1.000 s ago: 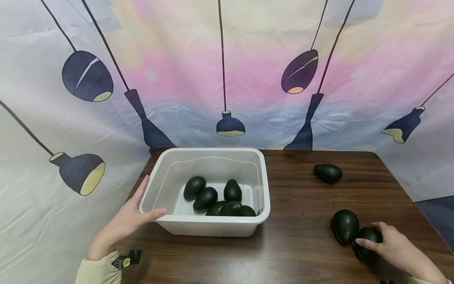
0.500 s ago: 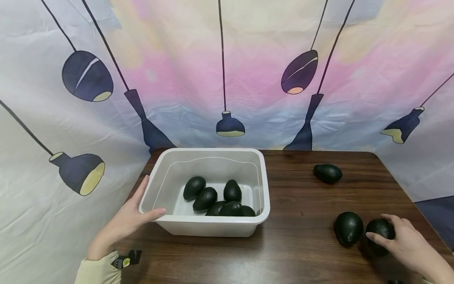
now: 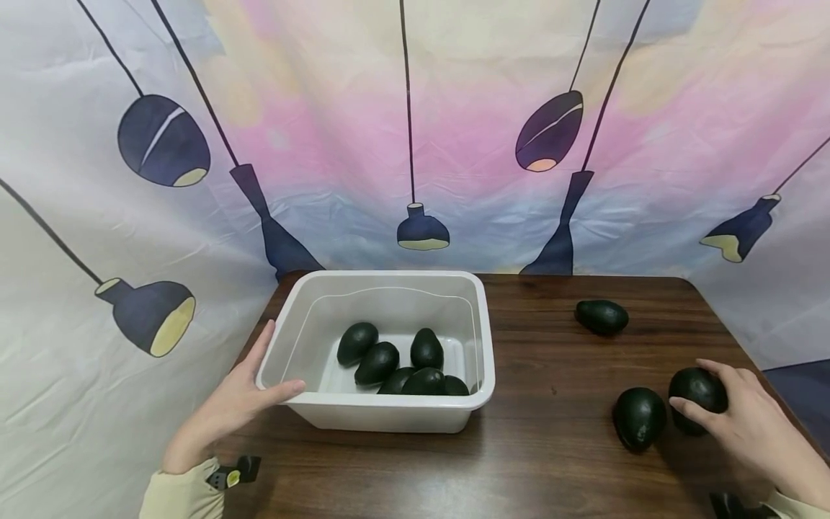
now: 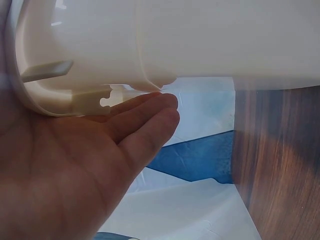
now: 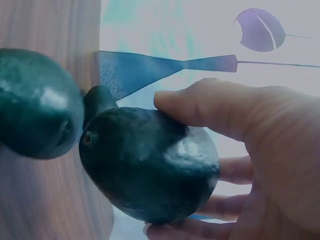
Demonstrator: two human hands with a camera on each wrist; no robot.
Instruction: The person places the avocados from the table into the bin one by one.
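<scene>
My right hand [image 3: 752, 414] grips a dark green avocado [image 3: 697, 396], thumb on one side and fingers round the other. In the right wrist view, the held avocado [image 5: 150, 165] shows its stem end, with the other fingers behind it. Just left of it, a second avocado [image 3: 638, 418] lies on the table. My left hand [image 3: 236, 396] rests at the front left corner of a white plastic tub [image 3: 389, 401], thumb over the rim. In the left wrist view, its straight fingers [image 4: 145, 130] lie along the outside under the rim. Several avocados [image 3: 376, 362] lie inside the tub.
A third avocado [image 3: 601, 317] lies farther back on the brown wooden table [image 3: 551, 468]. A cloth [image 3: 337, 108] printed with hanging lamps hangs behind the table. The tub stands at the table's back left.
My right hand has moved right and then farther back with the avocado, drawing it away from the neighbouring one, which shifted slightly right. The left hand and the tub stay in place.
</scene>
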